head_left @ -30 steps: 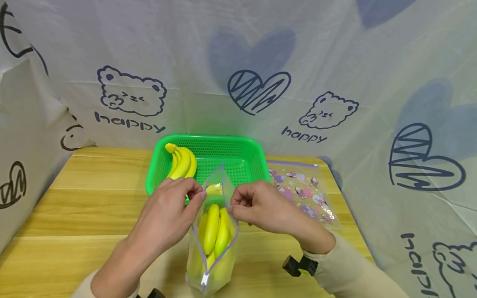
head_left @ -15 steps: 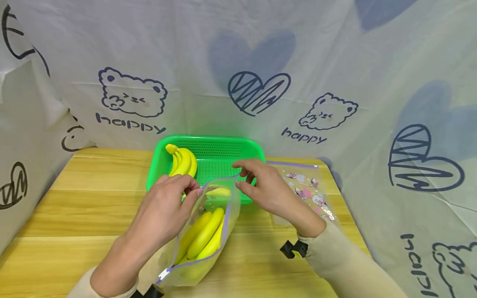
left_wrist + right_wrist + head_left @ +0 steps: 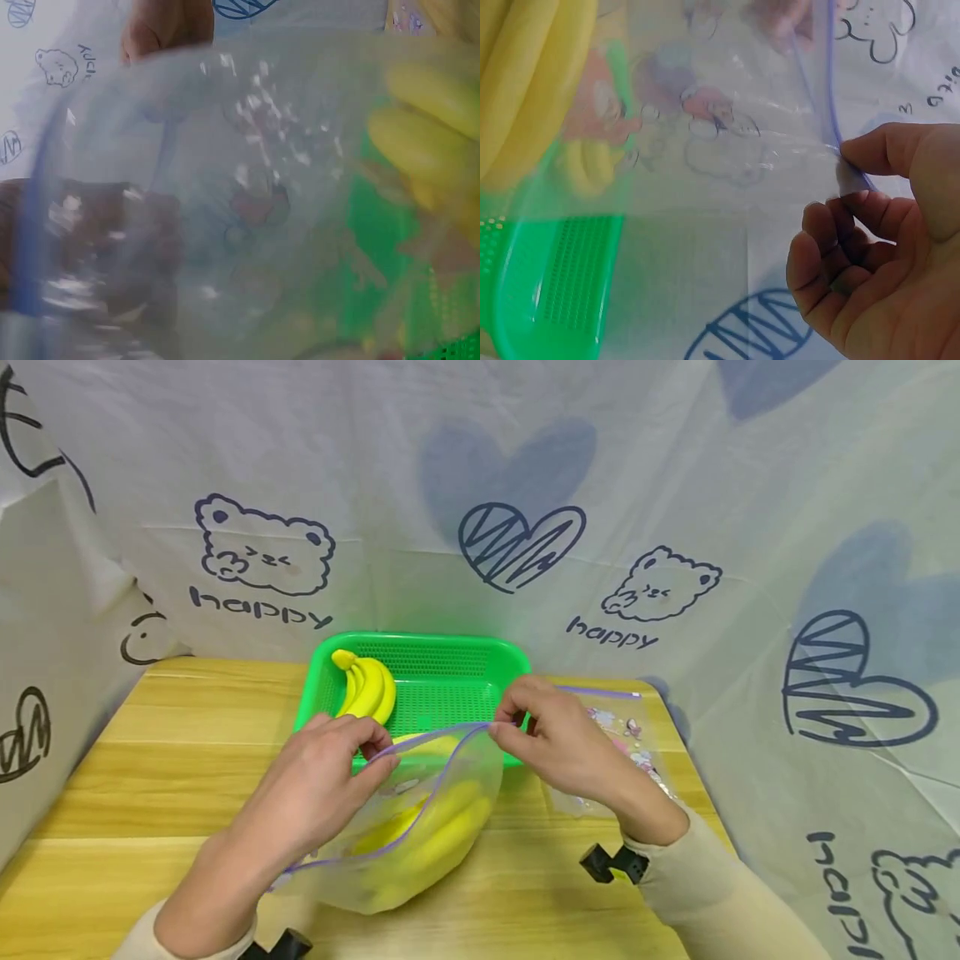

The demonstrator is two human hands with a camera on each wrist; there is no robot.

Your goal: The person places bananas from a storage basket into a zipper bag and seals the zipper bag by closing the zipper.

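A clear zip bag with a purple zip line is held up above the near side of the green basket. Yellow bananas lie inside it and show through the film. My left hand pinches the bag's top edge between thumb and fingers. At the far right corner, my right hand pinches the zip edge; in the right wrist view, its thumb and forefinger grip that corner. The mouth gapes slightly between the hands. The left wrist view is mostly filled by blurred bag film, which hides the left fingertips.
Behind the bag stands a green basket with a bunch of bananas at its left. A flat, printed zip bag lies on the wooden table at the right. A white printed cloth hangs behind.
My right hand has shifted rightward to the bag's far corner. The bag has swung from pointing at me to lying across, its wide mouth narrowing. My left hand moved slightly left and down.
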